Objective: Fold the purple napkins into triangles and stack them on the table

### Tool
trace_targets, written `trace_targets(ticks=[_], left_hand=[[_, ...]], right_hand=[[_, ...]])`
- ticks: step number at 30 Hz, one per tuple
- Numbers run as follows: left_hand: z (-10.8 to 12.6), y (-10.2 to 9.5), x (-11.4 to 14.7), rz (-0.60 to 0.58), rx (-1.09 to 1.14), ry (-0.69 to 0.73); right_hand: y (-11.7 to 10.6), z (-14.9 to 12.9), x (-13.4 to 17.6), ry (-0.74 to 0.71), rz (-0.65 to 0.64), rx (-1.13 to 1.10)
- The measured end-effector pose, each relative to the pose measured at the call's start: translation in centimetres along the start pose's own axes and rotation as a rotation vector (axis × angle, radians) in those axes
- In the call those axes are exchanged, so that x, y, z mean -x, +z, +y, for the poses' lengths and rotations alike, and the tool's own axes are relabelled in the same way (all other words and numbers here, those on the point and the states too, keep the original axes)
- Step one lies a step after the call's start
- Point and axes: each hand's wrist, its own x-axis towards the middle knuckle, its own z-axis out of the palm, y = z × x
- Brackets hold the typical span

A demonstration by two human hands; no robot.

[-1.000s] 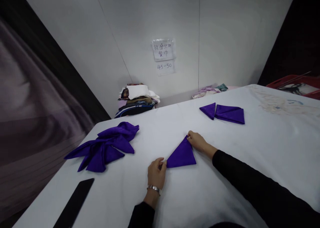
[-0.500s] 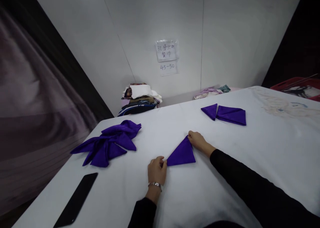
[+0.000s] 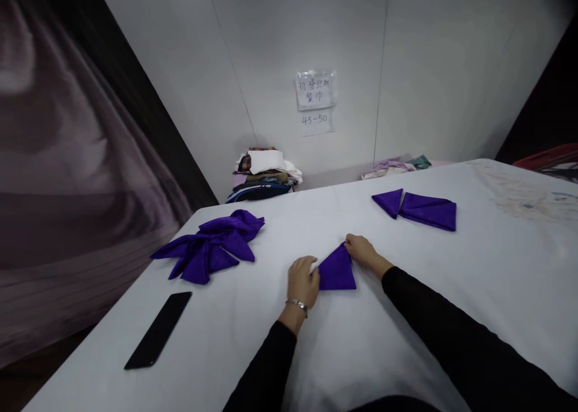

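Head view: a folded purple cloth (image 3: 339,272) lies on a white table (image 3: 239,321), its top corner pinched between the right hand's (image 3: 362,252) thumb and fingertips; the left hand (image 3: 303,284) covers its left corner with fingers loosely curved, though I cannot tell whether they grip. Folding seems to be the step in hand, and the next move likely calls for steady corners and aligned layers. Far right, a red container (image 3: 544,157) is cut off by the frame, its contents unclear.
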Motion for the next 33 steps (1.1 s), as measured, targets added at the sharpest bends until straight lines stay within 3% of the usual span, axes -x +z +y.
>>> trace_targets(ticks=[3, 6, 8, 13, 17, 20, 22, 24, 27, 33], left_hand=[[2.2, 2.1, -0.7, -0.180, -0.061, 0.153], [2.5, 4.2, -0.4, -0.353, -0.191, 0.154], [2.0, 5.1, 0.0, -0.397, -0.246, 0.146], [1.4, 5.4, 0.3, -0.392, -0.248, 0.156], [1.7, 5.2, 0.2, -0.389, -0.240, 0.150], [1.8, 5.2, 0.3, -0.377, -0.222, 0.148], [1.9, 5.1, 0.3, -0.366, -0.206, 0.157], [2.0, 5.0, 0.2, -0.362, -0.193, 0.167], [2.0, 5.0, 0.3, -0.386, -0.189, 0.154], [2.0, 5.2, 0.5, -0.396, -0.209, 0.153]], right_hand=[[0.1, 0.3, -0.5, 0.000, -0.008, -0.020], [0.2, 0.7, -1.1, -0.006, -0.062, -0.059], [0.1, 0.9, -1.4, -0.010, -0.121, -0.095], [-0.9, 1.0, -1.7, -0.026, -0.160, -0.133], [-1.5, 0.2, 0.1, -0.039, 0.031, -0.104], [-0.8, -1.3, 2.3, -0.273, 0.160, -0.134], [0.1, -2.4, 3.5, -0.530, 0.111, -0.148], [1.1, -3.0, 3.9, -0.680, -0.028, -0.113], [2.0, -2.6, 3.0, -0.651, -0.156, -0.008], [3.1, -0.2, 0.1, -0.544, -0.106, 0.095]])
